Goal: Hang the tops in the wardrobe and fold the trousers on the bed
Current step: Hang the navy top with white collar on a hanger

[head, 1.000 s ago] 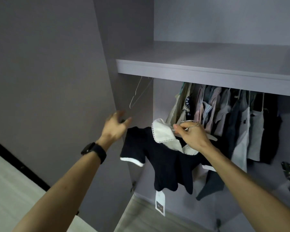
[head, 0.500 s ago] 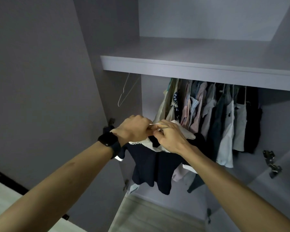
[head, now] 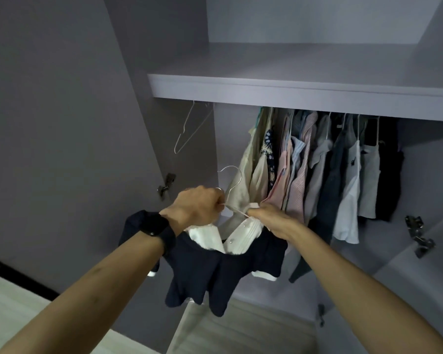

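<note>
Step in hand: hanging a top, still at the stage of dressing it onto the hanger. Well below the front edge of the grey wardrobe shelf [head: 266,90], the navy short-sleeved top with a white collar [head: 215,272] hangs between both hands on a thin silver wire hanger [head: 232,176]. The left hand [head: 197,205] is closed tight, fingers curled round the hanger at the base of its hook, and the hook pokes up free above the knuckles. The right hand [head: 269,218] is pinched on the white collar edge at the hanger's shoulder; its fingertips are hidden. The top is not on the rail yet, and the rail itself is hidden behind the shelf's front edge. No trousers or bed are in view.

Next move, as a judgement: seat the collar, then lift the hanger by its hook up under the shelf. The gap to aim for lies between the empty white wire hanger [head: 189,131] under the shelf's left end and the packed row of hung shirts [head: 330,175] under its middle and right. The hook must be turned to face the rail.

Versus earlier: a second ago the left hand was open and off the garment. Half a second ago both hands were bunched together over the collar with the hook hidden. Now the hands sit slightly apart, the hook is exposed and the collar is spread between them.
</note>
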### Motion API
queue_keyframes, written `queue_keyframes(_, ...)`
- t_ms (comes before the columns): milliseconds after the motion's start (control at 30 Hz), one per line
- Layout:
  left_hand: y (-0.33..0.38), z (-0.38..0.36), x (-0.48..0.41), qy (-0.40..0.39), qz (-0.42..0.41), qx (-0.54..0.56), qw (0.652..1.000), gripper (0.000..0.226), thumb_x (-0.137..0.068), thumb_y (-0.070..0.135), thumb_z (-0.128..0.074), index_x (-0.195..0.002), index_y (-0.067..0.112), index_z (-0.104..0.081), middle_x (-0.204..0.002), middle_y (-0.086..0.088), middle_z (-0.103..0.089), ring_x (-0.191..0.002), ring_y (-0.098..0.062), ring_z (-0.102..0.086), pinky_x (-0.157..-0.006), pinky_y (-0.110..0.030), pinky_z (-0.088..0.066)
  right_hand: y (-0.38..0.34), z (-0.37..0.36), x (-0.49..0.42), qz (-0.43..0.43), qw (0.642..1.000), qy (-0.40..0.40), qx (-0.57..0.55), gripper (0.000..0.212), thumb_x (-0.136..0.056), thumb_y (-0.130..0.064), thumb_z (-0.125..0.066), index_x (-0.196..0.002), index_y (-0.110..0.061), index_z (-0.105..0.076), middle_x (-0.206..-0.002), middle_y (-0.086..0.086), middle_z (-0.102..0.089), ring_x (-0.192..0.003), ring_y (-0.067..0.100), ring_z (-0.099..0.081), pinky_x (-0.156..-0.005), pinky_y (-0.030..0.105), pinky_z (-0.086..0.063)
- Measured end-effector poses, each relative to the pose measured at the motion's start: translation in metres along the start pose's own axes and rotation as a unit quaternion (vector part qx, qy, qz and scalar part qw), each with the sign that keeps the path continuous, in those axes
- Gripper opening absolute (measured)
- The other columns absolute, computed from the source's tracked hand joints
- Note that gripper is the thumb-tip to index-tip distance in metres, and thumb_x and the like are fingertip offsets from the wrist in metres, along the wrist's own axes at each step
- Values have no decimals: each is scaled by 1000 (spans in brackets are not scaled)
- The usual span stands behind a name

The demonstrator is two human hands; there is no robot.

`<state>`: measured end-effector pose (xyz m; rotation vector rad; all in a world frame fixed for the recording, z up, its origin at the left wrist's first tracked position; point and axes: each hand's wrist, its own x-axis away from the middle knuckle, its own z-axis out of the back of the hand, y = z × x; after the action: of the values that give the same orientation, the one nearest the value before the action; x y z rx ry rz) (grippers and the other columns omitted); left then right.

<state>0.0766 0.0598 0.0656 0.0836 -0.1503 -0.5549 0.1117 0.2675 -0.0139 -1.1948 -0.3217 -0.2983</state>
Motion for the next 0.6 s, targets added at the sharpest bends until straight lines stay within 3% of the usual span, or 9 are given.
queue_keyframes(100, 7, -4, -1, -64, 37, 130, 989, 25, -91, 59, -55, -80, 37, -56, -91, 6, -68, -80, -15, -64, -74, -36, -53, -8, -11, -3, 82, 992, 63, 65, 21, -99, -19, -54, -114, -13, -67, -103, 2, -70, -97, 19, -64, -89, 35, -49)
queue_keyframes(233, -17, -10, 7, 36, 109, 50, 992, 28, -98, 48, -48, -93, 29, -67, -100, 2, -69, -93, -22, -63, -81, -36, -50, -15, 3, 11, 247, 930, 249, 107, 12, -101, -23, -55, -107, -16, -63, -79, -5, -62, -74, 14, -58, -65, 27, -43)
queue_keyframes(267, -24, -9, 8, 69, 126, 48, 988, 31, -99, 47, -47, -98, 25, -69, -99, 2, -69, -91, -22, -62, -81, -36, -48, -13, 10, 16, 284, 916, 258, 120, 11, -101, -24, -56, -107, -18, -63, -79, -8, -61, -72, 7, -56, -63, 24, -42)
queue_keyframes(333, -34, -2, 6, 104, 123, 88, 983, 33, -100, 44, -47, -97, 20, -71, -88, 4, -71, -82, -18, -64, -80, -36, -52, -11, 14, 25, 327, 911, 183, 171, 19, -97, -32, -64, -115, -26, -65, -89, -17, -61, -82, -4, -57, -69, 10, -39)
queue_keyframes(400, -34, 8, 1, 94, 95, 189, 973, 30, -101, 41, -52, -86, 22, -70, -75, 7, -72, -66, -12, -68, -68, -30, -54, -9, 16, 26, 313, 926, 103, 185, 42, -90, -47, -70, -129, -32, -64, -117, -20, -59, -107, -9, -53, -92, 10, -38)
queue_keyframes(433, -32, 13, 0, 86, 80, 223, 968, 28, -101, 40, -55, -82, 25, -69, -71, 7, -72, -59, -9, -68, -61, -23, -51, -11, 20, 24, 301, 936, 115, 144, 46, -89, -51, -69, -131, -34, -63, -127, -16, -57, -118, -4, -50, -100, 15, -37)
queue_keyframes(500, -26, 23, -3, 101, 47, 231, 967, 26, -100, 41, -58, -79, 28, -68, -68, 9, -71, -53, -4, -66, -58, -17, -49, -15, 37, 16, 272, 939, 192, 82, 38, -93, -48, -66, -129, -36, -65, -135, -10, -55, -128, 7, -47, -110, 28, -37)
queue_keyframes(533, -25, 27, -5, 115, 38, 231, 965, 25, -99, 42, -59, -79, 30, -67, -67, 10, -71, -54, -3, -65, -59, -17, -50, -16, 46, 13, 248, 939, 214, 105, 34, -96, -45, -63, -128, -37, -65, -137, -10, -54, -131, 11, -45, -113, 32, -35)
queue_keyframes(600, -24, 35, -8, 117, 23, 242, 963, 25, -99, 40, -59, -78, 31, -68, -67, 11, -71, -56, -2, -66, -62, -18, -51, -12, 57, 10, 217, 946, 186, 150, 28, -99, -43, -59, -126, -38, -66, -132, -17, -59, -130, 10, -48, -113, 34, -37)
